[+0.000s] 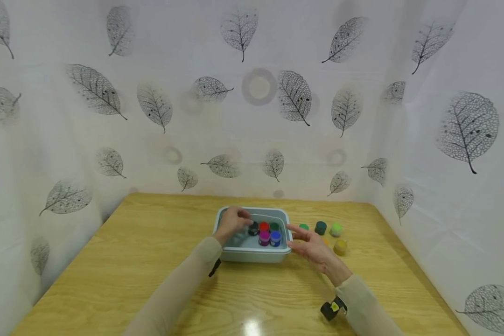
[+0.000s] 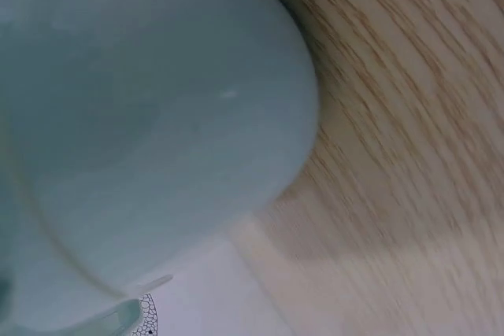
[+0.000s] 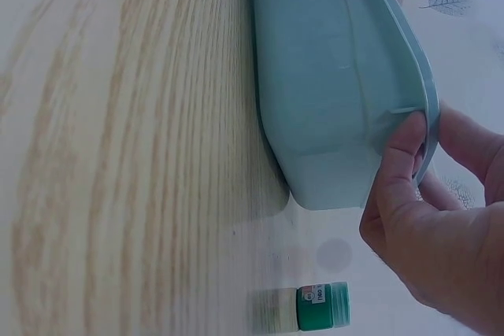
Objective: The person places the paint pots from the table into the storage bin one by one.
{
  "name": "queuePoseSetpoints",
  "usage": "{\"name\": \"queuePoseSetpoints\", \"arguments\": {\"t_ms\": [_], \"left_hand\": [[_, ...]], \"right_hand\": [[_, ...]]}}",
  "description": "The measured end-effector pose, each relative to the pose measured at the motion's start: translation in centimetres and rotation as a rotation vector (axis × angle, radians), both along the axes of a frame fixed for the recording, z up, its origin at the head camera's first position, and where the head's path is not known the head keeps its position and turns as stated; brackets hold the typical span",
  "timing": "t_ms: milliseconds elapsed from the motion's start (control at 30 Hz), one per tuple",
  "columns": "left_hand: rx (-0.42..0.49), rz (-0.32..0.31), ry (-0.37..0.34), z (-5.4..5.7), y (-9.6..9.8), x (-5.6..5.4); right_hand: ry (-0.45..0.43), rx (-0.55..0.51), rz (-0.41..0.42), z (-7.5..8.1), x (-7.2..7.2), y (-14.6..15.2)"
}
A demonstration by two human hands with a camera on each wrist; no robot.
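A pale blue plastic bin (image 1: 252, 256) stands on the table, holding small paint jars: black (image 1: 253, 228), red (image 1: 263, 227), dark green (image 1: 274, 227), magenta (image 1: 264, 238) and blue (image 1: 275, 239). My left hand (image 1: 232, 223) reaches over the bin's left side, fingers apart and fingertips right beside the black jar's lid. At the opposite side, my right hand (image 1: 317, 252) pinches the rim; in the right wrist view its thumb (image 3: 408, 135) lies against the outside, just below the edge. The left wrist view shows only the bin's outer wall (image 2: 181, 116), with the left hand out of sight.
To the right of the bin, more jars sit on the wooden table (image 1: 151, 261): green (image 1: 304, 227), dark teal (image 1: 320, 227), light green (image 1: 336, 229), yellow (image 1: 340, 247) and an orange one (image 1: 325, 242) partly behind my right hand. A leaf-patterned curtain (image 1: 252, 135) surrounds the table's back and sides.
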State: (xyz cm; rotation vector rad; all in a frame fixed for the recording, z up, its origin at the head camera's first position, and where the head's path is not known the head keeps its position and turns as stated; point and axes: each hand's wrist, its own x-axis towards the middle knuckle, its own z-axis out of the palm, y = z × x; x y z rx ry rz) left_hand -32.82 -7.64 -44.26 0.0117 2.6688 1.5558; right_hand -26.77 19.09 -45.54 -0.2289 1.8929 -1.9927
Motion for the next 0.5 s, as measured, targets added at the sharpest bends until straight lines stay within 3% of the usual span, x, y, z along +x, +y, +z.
{"name": "queuePoseSetpoints", "arguments": {"t_ms": [200,500], "left_hand": [[0.092,0.033,0.04,0.23,-0.19,0.01],[0.143,0.071,0.061,0.83,-0.75,0.8]], "right_hand": [[-0.007,-0.029,-0.003,-0.1,-0.03,-0.15],[-0.006,-0.039,-0.011,-0.09,0.19,0.03]]}}
